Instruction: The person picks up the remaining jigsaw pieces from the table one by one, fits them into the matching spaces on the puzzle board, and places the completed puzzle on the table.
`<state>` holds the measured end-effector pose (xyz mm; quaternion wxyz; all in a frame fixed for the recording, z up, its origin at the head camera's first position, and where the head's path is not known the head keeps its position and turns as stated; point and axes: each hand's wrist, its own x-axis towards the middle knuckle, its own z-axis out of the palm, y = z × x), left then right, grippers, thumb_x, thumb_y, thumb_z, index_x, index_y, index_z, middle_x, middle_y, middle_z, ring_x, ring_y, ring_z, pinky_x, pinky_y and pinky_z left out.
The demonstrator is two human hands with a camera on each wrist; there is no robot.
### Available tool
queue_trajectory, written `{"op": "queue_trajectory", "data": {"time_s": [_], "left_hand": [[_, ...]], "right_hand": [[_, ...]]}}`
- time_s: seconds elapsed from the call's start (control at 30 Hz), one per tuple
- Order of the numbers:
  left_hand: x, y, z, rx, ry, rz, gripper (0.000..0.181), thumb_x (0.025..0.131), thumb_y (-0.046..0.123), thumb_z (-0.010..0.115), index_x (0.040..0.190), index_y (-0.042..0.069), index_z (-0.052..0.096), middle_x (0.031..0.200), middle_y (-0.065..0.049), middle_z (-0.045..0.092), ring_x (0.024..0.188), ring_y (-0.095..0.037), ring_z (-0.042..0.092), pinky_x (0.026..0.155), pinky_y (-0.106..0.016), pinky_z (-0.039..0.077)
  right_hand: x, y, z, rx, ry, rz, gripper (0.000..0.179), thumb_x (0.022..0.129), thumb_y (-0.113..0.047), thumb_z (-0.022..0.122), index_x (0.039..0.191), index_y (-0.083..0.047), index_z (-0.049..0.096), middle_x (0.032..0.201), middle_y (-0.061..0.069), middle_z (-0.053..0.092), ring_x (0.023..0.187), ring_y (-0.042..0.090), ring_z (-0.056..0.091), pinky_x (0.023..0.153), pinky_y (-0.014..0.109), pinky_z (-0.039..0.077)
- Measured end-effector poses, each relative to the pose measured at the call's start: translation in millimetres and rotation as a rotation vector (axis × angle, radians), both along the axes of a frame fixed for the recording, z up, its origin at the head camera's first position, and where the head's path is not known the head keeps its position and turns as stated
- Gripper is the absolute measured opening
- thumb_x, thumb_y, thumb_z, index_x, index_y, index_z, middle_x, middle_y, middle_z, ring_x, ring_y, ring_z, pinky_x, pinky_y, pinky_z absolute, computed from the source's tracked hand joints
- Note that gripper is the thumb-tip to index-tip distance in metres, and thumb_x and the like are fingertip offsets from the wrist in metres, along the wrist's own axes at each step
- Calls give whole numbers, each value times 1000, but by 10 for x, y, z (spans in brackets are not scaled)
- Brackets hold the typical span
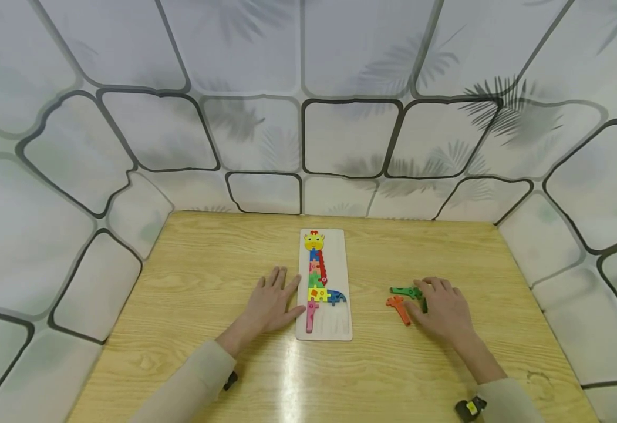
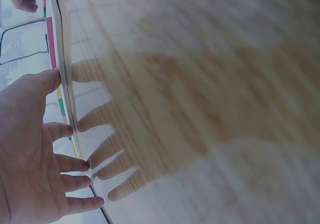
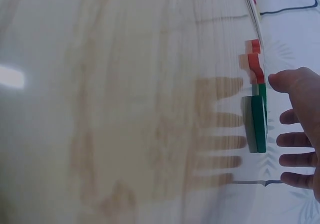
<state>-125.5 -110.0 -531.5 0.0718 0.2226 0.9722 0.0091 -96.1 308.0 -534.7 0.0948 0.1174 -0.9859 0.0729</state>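
Note:
A pale giraffe puzzle board [image 1: 338, 258] lies on the table, with a yellow giraffe head [image 1: 313, 241], a column of coloured neck and body pieces, a blue piece [image 1: 336, 296] and a pink leg piece [image 1: 310, 317] on it. My left hand [image 1: 271, 304] rests spread at the board's left edge, thumb and forefinger right at the rim. Over to the right, my right hand [image 1: 445, 308] is above loose pieces, its fingers loosely extended. Nearest to it are green pieces [image 1: 404, 291], partly hidden by the fingers, and an orange leg piece [image 1: 399, 309].
The wooden table [image 1: 223, 247] carries the board and loose pieces. Behind it and along both sides rise pale walls [image 1: 350, 138] with a dark-lined stone pattern. A glare streak crosses the table's front.

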Motion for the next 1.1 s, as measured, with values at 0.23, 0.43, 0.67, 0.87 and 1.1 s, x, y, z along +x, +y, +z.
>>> {"op": "queue_trajectory", "data": {"time_s": [0.23, 0.43, 0.67, 0.87, 1.1], "left_hand": [[-10, 2, -2, -2, 7, -3, 80, 103, 71, 42, 166, 22, 36, 171, -24, 33, 159, -43, 33, 123, -63, 39], [-2, 2, -4, 13, -5, -1, 80, 103, 71, 43, 166, 22, 35, 171, -25, 33, 159, -44, 32, 124, -64, 38], [1, 2, -11, 14, -2, -1, 79, 103, 70, 43, 166, 22, 36, 170, -25, 33, 159, -44, 33, 124, -64, 39], [0, 0, -17, 13, 2, -1, 79, 103, 71, 43, 166, 22, 36, 170, -25, 33, 159, -44, 33, 123, -64, 39], [-3, 2, -20, 13, 1, 0, 79, 103, 70, 43, 166, 22, 36, 170, -25, 34, 159, -44, 32, 123, -64, 39]], "right_hand": [[-35, 46, -43, 30, 8, -5, 57, 95, -47, 74, 134, -6, 68, 129, 24, 68, 121, 47, 62, 93, 66, 54], [-48, 91, -64, 34, -23, -27, 56, 96, -47, 74, 133, -6, 69, 131, 24, 67, 123, 48, 60, 94, 67, 53], [-50, 102, -83, 37, -14, -40, 54, 95, -48, 75, 129, -7, 70, 128, 24, 68, 121, 48, 62, 93, 68, 54], [-55, 84, -77, 34, -47, -51, 52, 96, -48, 72, 128, -7, 70, 128, 24, 68, 121, 48, 61, 93, 68, 53], [-66, 72, -44, 60, -87, -51, 51, 98, -49, 70, 125, -7, 71, 126, 23, 69, 117, 47, 63, 91, 66, 54]]}}
